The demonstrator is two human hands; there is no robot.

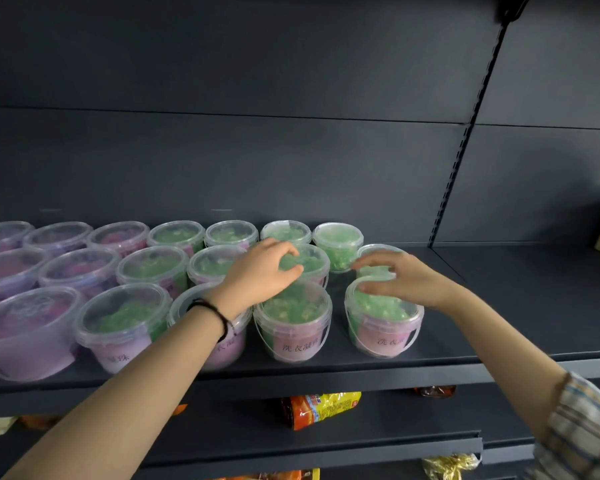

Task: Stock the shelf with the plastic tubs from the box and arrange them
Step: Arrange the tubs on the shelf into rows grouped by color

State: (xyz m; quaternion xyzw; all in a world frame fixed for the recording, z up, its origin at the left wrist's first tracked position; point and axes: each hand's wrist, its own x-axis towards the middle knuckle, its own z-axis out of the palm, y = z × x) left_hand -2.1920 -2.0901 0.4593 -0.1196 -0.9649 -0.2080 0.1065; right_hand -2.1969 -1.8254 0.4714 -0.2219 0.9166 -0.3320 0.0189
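On the dark shelf (465,327), clear plastic tubs (146,268) stand in three rows, purple contents to the left, green contents to the right. The left hand (260,271) reaches over the middle row, its curled fingers (288,252) resting on the lid of a green middle-row tub (312,263); whether it actually grips the lid cannot be told. The right hand (400,278) hovers loosely spread, holding nothing, above the front right tub (383,317), which stands near the shelf's front edge with a pink label facing forward. Behind this hand, another green tub (371,252) is partly hidden. A black band (219,315) circles the left wrist. A striped sleeve (582,431) covers the right upper arm. On the lower shelf lies a yellow and orange packet (321,408).
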